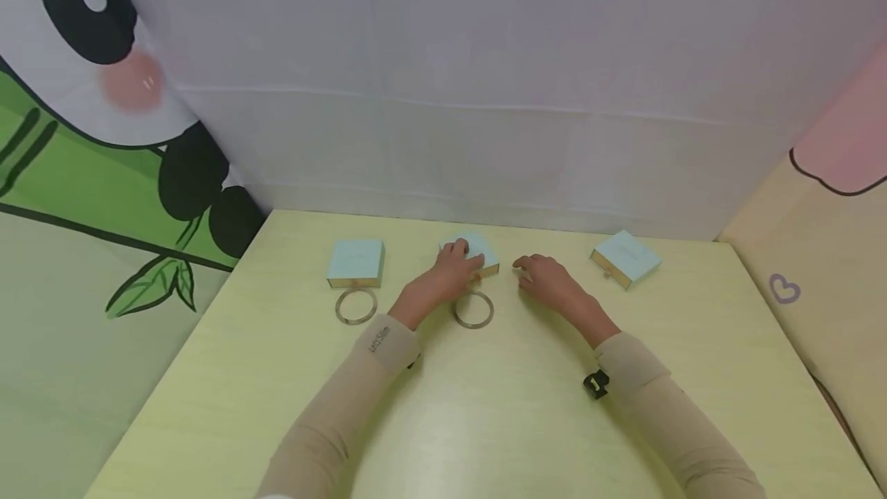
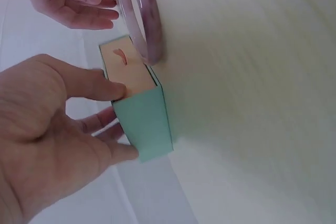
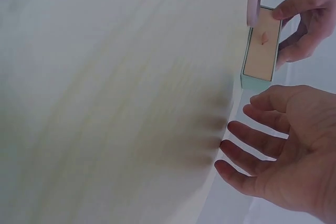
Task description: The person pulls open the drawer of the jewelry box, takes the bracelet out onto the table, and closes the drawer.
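Observation:
A small light-blue drawer box (image 1: 489,256) with a tan front and a ribbon pull tab stands at the back middle of the table. My left hand (image 1: 450,276) holds it by its left end, the thumb on the tan drawer front (image 2: 137,74) and the other fingers over the top and behind. Just in front of this box lies a pale bangle (image 1: 473,326). My right hand (image 1: 550,283) hovers to the right of the box with loosely bent fingers and nothing in them. In the right wrist view, its fingertips are spread apart near the box's right end.
Another light-blue box (image 1: 356,259) stands at the left, a second bangle (image 1: 356,322) lying before it. A third box (image 1: 629,254) sits turned at an angle at the right. Behind the yellowish table (image 1: 527,422) hangs a white cloth (image 1: 485,98).

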Tool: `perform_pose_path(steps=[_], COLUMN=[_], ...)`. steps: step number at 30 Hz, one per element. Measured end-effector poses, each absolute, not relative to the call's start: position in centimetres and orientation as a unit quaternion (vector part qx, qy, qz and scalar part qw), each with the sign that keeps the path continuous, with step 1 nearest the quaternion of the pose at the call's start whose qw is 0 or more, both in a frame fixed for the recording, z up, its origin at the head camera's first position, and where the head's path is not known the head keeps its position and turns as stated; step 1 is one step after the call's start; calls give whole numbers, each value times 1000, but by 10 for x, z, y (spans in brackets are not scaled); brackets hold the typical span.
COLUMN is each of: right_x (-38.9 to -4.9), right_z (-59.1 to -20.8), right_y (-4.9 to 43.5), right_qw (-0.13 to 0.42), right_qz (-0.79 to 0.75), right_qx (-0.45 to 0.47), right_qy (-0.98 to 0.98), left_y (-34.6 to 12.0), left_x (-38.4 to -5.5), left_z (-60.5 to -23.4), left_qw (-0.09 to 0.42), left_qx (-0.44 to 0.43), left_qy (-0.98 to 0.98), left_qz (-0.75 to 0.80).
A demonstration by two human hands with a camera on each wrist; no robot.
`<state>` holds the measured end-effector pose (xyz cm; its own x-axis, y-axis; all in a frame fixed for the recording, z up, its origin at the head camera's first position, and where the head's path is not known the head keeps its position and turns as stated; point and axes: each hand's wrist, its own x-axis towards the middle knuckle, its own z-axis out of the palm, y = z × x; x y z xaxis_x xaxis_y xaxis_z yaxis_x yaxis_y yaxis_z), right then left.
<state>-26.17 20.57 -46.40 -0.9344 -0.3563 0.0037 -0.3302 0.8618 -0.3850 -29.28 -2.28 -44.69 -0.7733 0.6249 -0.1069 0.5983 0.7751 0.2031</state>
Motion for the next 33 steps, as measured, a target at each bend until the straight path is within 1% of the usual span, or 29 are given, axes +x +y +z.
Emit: perform_pose_path(steps=[3, 7, 11, 19, 27, 33], right_x=[-261, -261, -260, -258, -262, -265], right_z=[-464, -463, -463, -462, -465, -462], right_y=[208, 209, 209, 210, 211, 211], right_qw=[34, 30, 32, 46, 40, 39], right_qz=[-191, -201, -203, -188, -159, -149], right_qx=[-175, -171, -171, -171, -176, -176], right_qy=[965, 964, 964, 966, 971, 972], left_y=[-21, -15, -7, -2, -16, -32], left_x=[-294, -294, -293, -302, -309, -309], left_z=[-450, -455, -457, -457, -460, -462], left_qw=[100, 97, 88, 64, 45, 16], left_qx=[338, 324, 310, 315, 337, 348], left_qy=[930, 934, 941, 946, 939, 936], left_qz=[102, 114, 103, 43, 42, 41])
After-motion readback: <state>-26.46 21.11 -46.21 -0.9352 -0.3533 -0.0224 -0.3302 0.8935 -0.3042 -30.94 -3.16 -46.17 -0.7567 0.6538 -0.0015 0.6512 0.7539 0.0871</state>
